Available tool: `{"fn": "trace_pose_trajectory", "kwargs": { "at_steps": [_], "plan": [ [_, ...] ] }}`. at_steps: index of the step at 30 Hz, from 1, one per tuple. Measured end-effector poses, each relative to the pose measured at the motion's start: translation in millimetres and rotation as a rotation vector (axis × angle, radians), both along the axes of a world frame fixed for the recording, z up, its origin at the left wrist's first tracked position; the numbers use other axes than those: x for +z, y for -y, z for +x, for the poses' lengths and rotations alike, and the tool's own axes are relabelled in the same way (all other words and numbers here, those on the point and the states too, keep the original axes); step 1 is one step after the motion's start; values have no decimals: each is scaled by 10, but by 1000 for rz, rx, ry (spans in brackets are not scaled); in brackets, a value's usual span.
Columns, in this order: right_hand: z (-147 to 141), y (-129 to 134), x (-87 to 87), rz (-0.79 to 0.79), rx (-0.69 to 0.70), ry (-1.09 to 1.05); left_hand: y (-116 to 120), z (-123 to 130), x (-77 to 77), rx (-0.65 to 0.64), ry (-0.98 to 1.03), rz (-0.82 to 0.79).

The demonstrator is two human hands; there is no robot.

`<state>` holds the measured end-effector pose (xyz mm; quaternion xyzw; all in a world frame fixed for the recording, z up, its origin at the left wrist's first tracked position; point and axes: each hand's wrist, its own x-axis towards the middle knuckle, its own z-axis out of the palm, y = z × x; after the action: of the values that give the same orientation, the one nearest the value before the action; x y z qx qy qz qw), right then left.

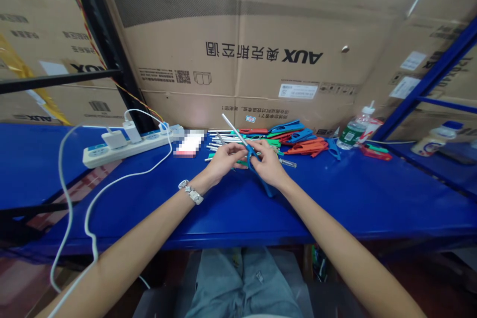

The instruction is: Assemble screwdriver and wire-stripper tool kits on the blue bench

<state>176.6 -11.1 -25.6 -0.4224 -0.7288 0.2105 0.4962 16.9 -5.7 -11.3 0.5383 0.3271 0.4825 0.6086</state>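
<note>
A long-neck lighter with a blue plastic handle and a bright metal tube is in my right hand. Its tube points up and to the left, and the handle's end sticks out below my palm. Close against it, my left hand has its fingers curled and pinched at the base of the tube; what lies between those fingertips is hidden. Behind both hands is a heap of similar lighters, with orange handles, blue handles and metal tubes pointing left.
A white power strip with plugs and cables lies left on the blue table. A blurred white and red item lies beside it. At right stand a clear bottle with a green label and a blue-capped bottle. Large cardboard boxes back the table.
</note>
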Motion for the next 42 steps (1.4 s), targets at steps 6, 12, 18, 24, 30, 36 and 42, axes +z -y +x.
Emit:
{"fn": "trace_pose_trajectory", "kwargs": {
  "at_steps": [6,12,18,24,30,36,42],
  "plan": [
    [-1,49,63,-4,20,-31,-4,12,-13,-52,28,85],
    [114,106,172,-399,300,-96,-61,-96,46,5,121,80],
    [117,108,163,-226,186,-48,-58,-100,78,11,174,59],
    [94,65,113,-123,143,-51,-79,-102,94,21,214,39],
    [110,-180,199,-277,90,-90,-268,-23,186,81,231,-31],
    [195,-679,527,-560,152,-84,-559,84,237,200,321,-139],
    [235,-912,623,-612,156,92,-672,164,152,377,412,-236]
  ]
}}
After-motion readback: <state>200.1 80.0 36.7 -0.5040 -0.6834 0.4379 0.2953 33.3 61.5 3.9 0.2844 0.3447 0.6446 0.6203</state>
